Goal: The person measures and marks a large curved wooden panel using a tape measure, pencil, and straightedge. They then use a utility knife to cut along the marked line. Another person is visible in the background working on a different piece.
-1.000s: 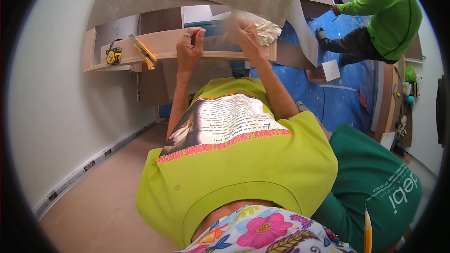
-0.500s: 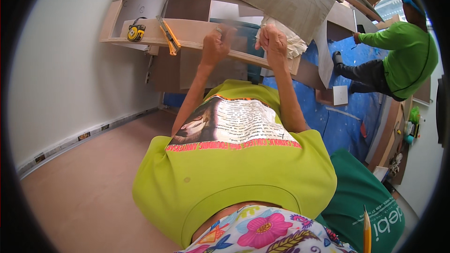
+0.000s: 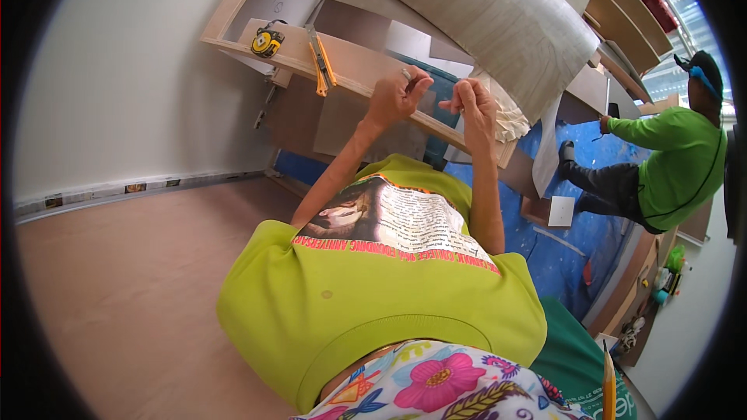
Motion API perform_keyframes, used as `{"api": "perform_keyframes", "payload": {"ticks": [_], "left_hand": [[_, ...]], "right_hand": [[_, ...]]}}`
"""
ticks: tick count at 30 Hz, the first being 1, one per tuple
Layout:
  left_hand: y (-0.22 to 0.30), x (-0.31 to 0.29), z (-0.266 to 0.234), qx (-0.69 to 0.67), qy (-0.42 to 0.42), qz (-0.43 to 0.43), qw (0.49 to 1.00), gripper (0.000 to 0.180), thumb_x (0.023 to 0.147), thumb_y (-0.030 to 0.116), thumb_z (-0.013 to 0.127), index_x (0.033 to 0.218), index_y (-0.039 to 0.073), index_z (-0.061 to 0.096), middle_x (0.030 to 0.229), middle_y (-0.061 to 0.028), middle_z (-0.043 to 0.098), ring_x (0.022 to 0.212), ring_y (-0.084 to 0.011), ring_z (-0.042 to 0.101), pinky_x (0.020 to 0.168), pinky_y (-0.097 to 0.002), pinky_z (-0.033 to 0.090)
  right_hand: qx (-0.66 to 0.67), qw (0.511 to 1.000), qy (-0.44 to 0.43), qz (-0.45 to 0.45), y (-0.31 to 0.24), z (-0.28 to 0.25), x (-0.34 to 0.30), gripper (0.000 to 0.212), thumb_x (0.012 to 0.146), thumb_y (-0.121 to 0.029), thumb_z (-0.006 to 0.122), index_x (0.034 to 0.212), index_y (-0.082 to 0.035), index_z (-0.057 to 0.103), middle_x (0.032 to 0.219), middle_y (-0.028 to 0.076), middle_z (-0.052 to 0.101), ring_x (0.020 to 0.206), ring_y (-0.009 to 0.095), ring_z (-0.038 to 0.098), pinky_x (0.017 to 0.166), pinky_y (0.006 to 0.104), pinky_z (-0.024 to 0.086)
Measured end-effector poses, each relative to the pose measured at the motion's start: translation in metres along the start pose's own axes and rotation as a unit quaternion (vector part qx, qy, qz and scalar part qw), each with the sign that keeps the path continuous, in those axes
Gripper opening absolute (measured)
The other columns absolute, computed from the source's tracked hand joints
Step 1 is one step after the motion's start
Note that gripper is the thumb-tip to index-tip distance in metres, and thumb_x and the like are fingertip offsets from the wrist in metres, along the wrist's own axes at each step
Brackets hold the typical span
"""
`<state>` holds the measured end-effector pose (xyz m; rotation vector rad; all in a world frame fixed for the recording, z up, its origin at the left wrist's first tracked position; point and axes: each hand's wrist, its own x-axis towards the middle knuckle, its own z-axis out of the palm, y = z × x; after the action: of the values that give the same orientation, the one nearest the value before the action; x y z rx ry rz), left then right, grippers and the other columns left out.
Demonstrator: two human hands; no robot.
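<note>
Co-worker (image 3: 668, 175) in grn top (image 3: 685, 152) stands on blue floor sheet (image 3: 564, 268) nr wht sq panel (image 3: 561, 211), poss a tile.

I'm seeing red capitals (image 3: 397, 255) running upside down across the lime-green T-shirt (image 3: 381, 299), with rows of small dark print sitting beyond them on a white panel (image 3: 424, 219), mostly too fine for reading. At near right, white letters (image 3: 622, 406) are showing on a dark green garment (image 3: 564, 346). At far left, faint handwritten marks (image 3: 278, 7) are standing on a pale board (image 3: 264, 12).
</note>
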<state>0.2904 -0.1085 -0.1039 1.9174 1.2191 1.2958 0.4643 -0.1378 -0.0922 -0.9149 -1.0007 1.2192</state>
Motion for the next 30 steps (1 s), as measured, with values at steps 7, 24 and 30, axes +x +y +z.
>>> {"api": "perform_keyframes", "payload": {"ticks": [7, 24, 30], "left_hand": [[0.001, 0.0, 0.001, 0.002, 0.009, 0.019, 1.0, 0.02, 0.095, 0.024, 0.069, 0.09, 0.004, 0.068, 0.064, -0.0089, 0.061, 0.054, -0.0181, 0.057, 0.052, -0.0321, 0.045], [-0.011, 0.005, 0.008, 0.015, -0.002, 0.052, 0.999, 0.024, 0.093, 0.029, 0.07, 0.085, 0.007, 0.068, 0.069, -0.0091, 0.064, 0.059, -0.0248, 0.063, 0.055, -0.036, 0.049], [-0.015, -0.002, 0.0, -0.007, -0.027, 0.015, 0.999, 0.018, 0.095, 0.023, 0.068, 0.088, 0.006, 0.07, 0.064, -0.0051, 0.063, 0.054, -0.0141, 0.058, 0.052, -0.0297, 0.046]], "right_hand": [[0.071, 0.996, -0.044, -0.003, 0.014, -0.022, 0.003, 0.048, 0.108, -0.032, 0.046, 0.067, -0.008, 0.052, 0.063, -0.001, 0.048, 0.053, 0.007, 0.041, 0.059, 0.0269, 0.053], [0.008, 0.997, 0.069, 0.029, 0.004, -0.005, -0.022, 0.058, 0.108, -0.043, 0.041, 0.059, -0.012, 0.041, 0.052, 0.0, 0.035, 0.044, 0.009, 0.031, 0.056, 0.0286, 0.051], [0.048, 0.993, 0.065, 0.091, 0.01, 0.024, -0.046, 0.069, 0.108, -0.054, 0.029, 0.062, -0.007, 0.051, 0.057, 0.005, 0.047, 0.05, 0.014, 0.044, 0.07, 0.0342, 0.055]]}}
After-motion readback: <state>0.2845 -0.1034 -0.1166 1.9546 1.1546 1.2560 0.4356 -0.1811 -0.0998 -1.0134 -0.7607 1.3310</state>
